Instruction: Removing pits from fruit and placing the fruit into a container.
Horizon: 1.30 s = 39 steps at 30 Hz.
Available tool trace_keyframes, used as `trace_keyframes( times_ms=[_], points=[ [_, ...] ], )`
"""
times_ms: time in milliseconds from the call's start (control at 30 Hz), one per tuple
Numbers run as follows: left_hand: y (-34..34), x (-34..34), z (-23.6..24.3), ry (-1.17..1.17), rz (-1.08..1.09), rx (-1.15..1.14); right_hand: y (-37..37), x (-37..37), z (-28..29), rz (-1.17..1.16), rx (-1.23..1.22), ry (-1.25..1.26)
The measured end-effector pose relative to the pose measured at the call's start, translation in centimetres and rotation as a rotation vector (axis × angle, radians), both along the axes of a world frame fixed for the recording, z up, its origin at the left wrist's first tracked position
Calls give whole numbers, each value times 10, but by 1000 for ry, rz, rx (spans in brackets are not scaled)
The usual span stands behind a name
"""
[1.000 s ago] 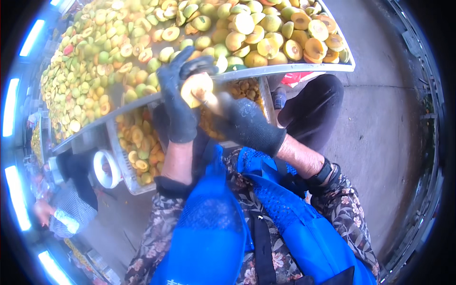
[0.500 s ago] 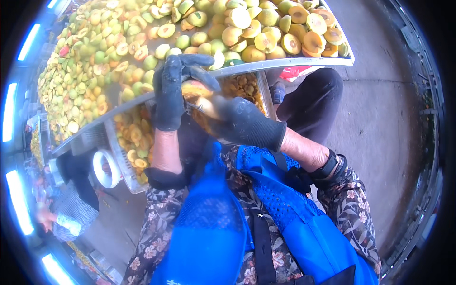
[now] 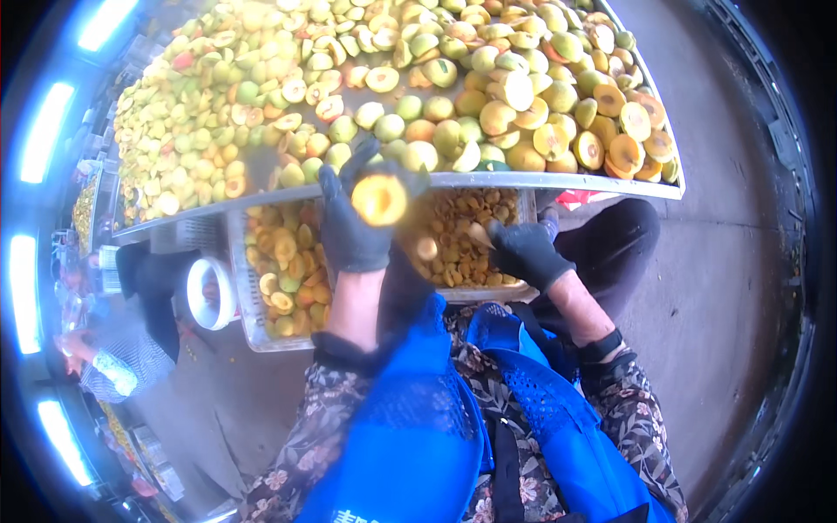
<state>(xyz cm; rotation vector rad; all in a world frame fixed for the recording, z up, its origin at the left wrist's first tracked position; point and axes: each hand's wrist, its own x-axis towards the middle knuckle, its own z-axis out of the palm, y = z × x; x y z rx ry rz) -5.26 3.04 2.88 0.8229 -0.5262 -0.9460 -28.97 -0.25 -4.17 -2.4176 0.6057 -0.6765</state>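
My left hand [image 3: 356, 227], in a dark glove, holds a halved yellow peach [image 3: 379, 200] with the cut face and its round hollow turned up. Fingers wrap round its far side, just in front of the table edge. My right hand [image 3: 529, 251], gloved alike, is closed, and a pale tip of a tool [image 3: 479, 234] sticks out on its left; the rest is hidden. It hovers over a crate of brown pits and scraps [image 3: 523, 209]. A small pale round piece [image 3: 426, 248] shows above that crate; I cannot tell whether it is falling or lying there.
A metal-edged table [image 3: 558, 180] heaped with peach halves [image 3: 488, 118] spans the far side. Under its edge, left of the pits, stands a crate [image 3: 261, 342] of peach halves. Further left are a white bucket [image 3: 212, 294] and a seated person [image 3: 131, 357].
My hands have parted: the right has moved away to the right with the tool, while the left keeps the peach half, now with its hollow facing up. The view has shifted.
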Motion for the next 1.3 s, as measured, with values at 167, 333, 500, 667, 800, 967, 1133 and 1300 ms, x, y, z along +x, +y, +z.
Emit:
trace_keyframes(
  times_ms=[167,333,500,667,800,967,1133,1300],
  points=[
    [56,88,-32,-1586,422,212,20,-27,-34,-140,195,400],
    [71,153,-57,-1143,665,495,25,-39,-57,-123,357,455],
    [-62,109,-12,-1355,361,265,24,-40,-72,-126,541,438],
    [-204,112,-52,-1668,37,334,23,-38,-65,-184,565,449],
    [-231,100,-78,-2000,-77,558,19,-37,-59,-207,586,491],
    [-170,98,-41,-1593,-263,69,6,-30,-25,-196,475,347],
    [-84,45,35,-1570,-578,-83,-22,22,69,-437,966,-445],
    [-19,-9,46,-1081,-455,-112,-5,53,106,-279,1311,-597]
  ],
)
